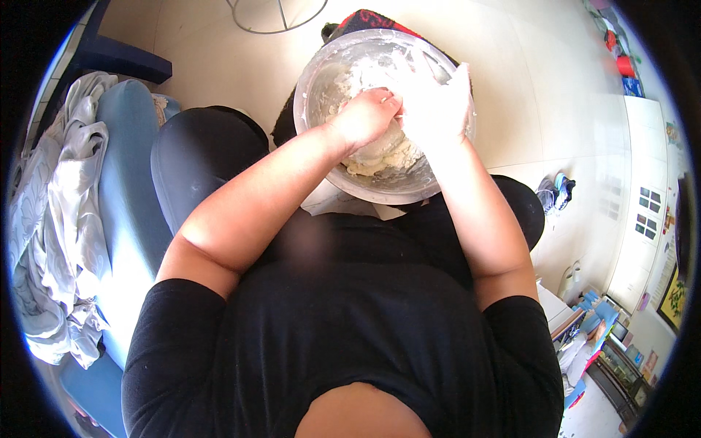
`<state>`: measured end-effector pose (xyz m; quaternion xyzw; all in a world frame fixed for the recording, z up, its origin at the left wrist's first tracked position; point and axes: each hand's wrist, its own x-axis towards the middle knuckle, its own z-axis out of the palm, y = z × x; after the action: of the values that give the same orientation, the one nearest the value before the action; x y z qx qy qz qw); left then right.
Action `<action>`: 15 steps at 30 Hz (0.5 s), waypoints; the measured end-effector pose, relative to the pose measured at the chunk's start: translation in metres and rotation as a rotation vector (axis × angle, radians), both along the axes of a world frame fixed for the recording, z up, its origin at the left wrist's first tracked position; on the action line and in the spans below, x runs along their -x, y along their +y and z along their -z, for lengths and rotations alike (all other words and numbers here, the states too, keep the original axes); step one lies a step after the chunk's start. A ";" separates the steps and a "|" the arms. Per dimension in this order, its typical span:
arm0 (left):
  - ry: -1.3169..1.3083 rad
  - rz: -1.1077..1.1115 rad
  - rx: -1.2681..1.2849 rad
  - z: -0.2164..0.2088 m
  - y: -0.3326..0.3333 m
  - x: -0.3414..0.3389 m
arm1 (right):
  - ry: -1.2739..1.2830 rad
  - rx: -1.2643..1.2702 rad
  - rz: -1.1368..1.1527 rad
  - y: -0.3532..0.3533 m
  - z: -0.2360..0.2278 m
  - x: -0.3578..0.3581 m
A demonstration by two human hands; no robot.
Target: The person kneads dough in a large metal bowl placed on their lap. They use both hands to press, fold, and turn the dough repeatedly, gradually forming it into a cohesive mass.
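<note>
A wide metal bowl [387, 196] sits in front of me, between my knees. Pale, lumpy dough [380, 162] lies along its near inside, and white flour or paste smears the far wall. My left hand [367, 117] is inside the bowl with its fingers curled in; whatever they close on is hidden beneath them. My right hand [438, 109] is over the right part of the bowl, whitish and washed out by bright light. Its fingers stretch away from me and look apart, with the thumb held out to the side. The two hands nearly meet over the dough.
A dark mat with red pattern [372, 18] lies under the bowl. At my left stands a blue sofa [128, 146] with grey-white cloth [69, 197] heaped on it. Shoes [556, 191] lie on the floor at right. A round metal stand [281, 29] is ahead.
</note>
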<state>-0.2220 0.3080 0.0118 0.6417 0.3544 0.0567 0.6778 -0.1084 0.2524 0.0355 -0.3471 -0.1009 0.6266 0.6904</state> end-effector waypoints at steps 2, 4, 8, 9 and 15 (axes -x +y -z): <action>-0.149 -0.089 -0.085 0.008 0.000 0.002 | -0.009 -0.032 -0.004 0.000 -0.005 -0.004; -0.244 -0.103 -0.013 0.011 0.005 0.005 | 0.039 -0.100 -0.036 0.000 -0.006 -0.007; -0.231 -0.077 0.088 0.009 0.016 0.008 | 0.132 -0.169 -0.061 0.001 -0.008 -0.007; -0.196 -0.116 -0.002 0.005 0.013 0.009 | 0.125 -0.151 -0.042 0.001 -0.009 -0.006; -0.306 -0.385 -0.207 0.000 0.007 0.007 | 0.085 -0.082 0.052 0.000 -0.007 -0.010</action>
<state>-0.2289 0.3150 0.0117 0.6124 0.3555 0.3170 0.6310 -0.0987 0.2519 0.0429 -0.2940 -0.0880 0.6181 0.7237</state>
